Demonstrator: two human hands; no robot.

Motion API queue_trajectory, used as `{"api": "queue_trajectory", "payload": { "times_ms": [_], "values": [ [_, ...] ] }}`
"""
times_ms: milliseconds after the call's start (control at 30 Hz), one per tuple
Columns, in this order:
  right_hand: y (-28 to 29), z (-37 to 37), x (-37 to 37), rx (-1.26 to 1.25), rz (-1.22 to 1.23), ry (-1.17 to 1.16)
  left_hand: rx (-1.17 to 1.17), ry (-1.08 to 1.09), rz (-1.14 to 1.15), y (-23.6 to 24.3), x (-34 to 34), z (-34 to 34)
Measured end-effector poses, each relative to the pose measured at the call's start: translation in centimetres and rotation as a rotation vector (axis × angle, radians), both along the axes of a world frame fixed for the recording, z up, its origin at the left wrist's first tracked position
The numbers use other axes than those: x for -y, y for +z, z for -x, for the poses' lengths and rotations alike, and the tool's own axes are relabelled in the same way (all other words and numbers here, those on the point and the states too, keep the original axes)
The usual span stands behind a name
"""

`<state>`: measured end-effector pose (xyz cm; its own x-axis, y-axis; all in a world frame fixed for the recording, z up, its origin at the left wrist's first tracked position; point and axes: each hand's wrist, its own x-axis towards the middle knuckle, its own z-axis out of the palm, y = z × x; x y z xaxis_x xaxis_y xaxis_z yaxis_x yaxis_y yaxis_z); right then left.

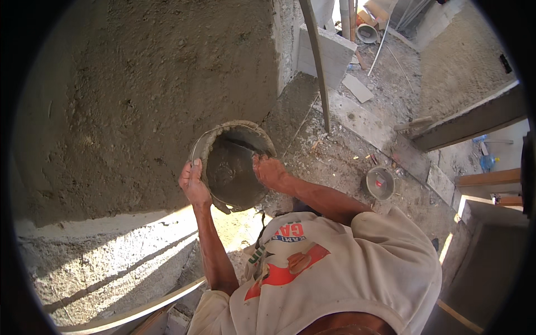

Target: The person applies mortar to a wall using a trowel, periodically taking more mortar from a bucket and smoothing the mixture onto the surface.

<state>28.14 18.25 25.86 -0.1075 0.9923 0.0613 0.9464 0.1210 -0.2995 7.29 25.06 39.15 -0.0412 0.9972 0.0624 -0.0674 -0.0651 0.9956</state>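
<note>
A mortar-crusted bucket (pixel 267 139) is tilted so that its mouth faces me, with wet grey mortar (pixel 229 173) inside. My left hand (pixel 195 183) grips its left rim, where the thin wire handle runs. Closed in a fist, my right hand (pixel 269 170) is at the right side of the bucket's mouth. It holds what looks like a trowel (pixel 241 145); a thin straight edge shows inside the bucket, while the handle is hidden in my fingers. Behind the bucket rises a wall (pixel 167 72) covered in rough, damp plaster.
A second, smaller bucket (pixel 381 183) with something red in it stands on the debris-strewn floor to my right. A long curved strip (pixel 319 61) leans ahead. Farther off are pale blocks (pixel 324 56), another bucket (pixel 367 33) and a blue bottle (pixel 488 162).
</note>
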Motion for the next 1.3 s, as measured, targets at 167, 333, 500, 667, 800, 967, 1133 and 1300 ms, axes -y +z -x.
{"api": "queue_trajectory", "payload": {
  "times_ms": [167,333,500,667,800,967,1133,1300],
  "values": [
    [1.3,1.0,1.3,-0.048,0.205,0.016,0.034,-0.015,-0.021,0.2,0.2,-2.6],
    [1.0,-1.8,0.9,-0.162,0.313,0.250,0.014,-0.130,-0.029,0.0,-0.6,-3.0],
    [-3.5,-5.7,-0.8,-0.566,0.134,0.342,0.009,-0.180,-0.016,0.9,-1.9,-3.5],
    [4.4,-7.9,-2.2,-1.078,1.097,0.090,0.092,-0.107,0.026,0.5,-2.7,-4.7],
    [3.3,-9.8,-1.7,-1.250,1.134,0.093,0.282,-0.001,0.138,-1.6,-4.1,-7.1],
    [5.6,-13.2,-1.8,-1.511,1.069,0.018,0.485,0.171,0.301,-5.5,-4.5,-7.8],
    [11.9,-19.8,-2.2,-1.844,0.764,-0.136,0.457,0.273,0.460,-10.1,-3.3,-6.8],
    [15.2,-23.8,-6.2,-1.917,0.010,-0.316,0.376,0.389,0.525,-13.0,1.6,-2.8]
  ]
}}
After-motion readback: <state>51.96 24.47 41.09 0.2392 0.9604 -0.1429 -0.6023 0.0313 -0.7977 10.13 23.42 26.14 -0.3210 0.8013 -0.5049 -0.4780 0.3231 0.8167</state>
